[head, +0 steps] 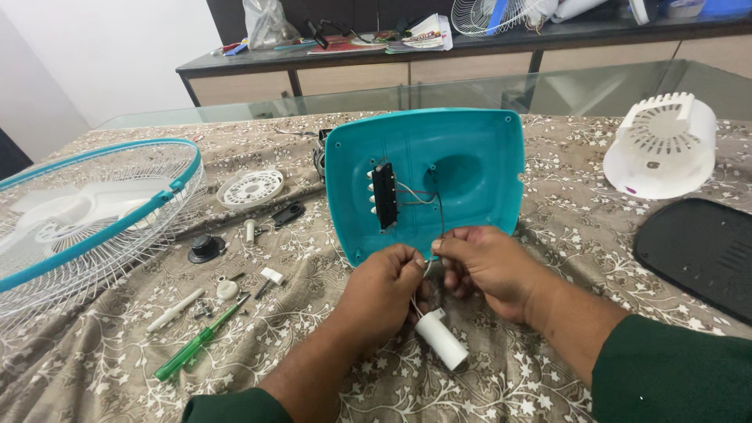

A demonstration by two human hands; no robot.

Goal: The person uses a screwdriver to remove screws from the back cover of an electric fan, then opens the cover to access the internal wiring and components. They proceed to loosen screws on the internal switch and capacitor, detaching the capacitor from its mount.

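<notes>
A teal plastic fan base shell [470, 149] stands tilted on the table, its hollow inside facing me, with a black switch block [384, 196] and thin wires [427, 200] running down from it. My left hand [380, 294] and my right hand [489, 266] meet just below the shell's lower edge, both pinching the wires. A white cylindrical capacitor [441, 338] hangs from those wires beneath my left hand, resting on the cloth.
A teal-rimmed white fan guard [86, 219] lies at left. Small parts sit on the patterned cloth: a green screwdriver [196, 345], a black knob [206, 248], a white disc [251, 188]. A white motor cover [662, 145] and black panel [701, 251] lie at right.
</notes>
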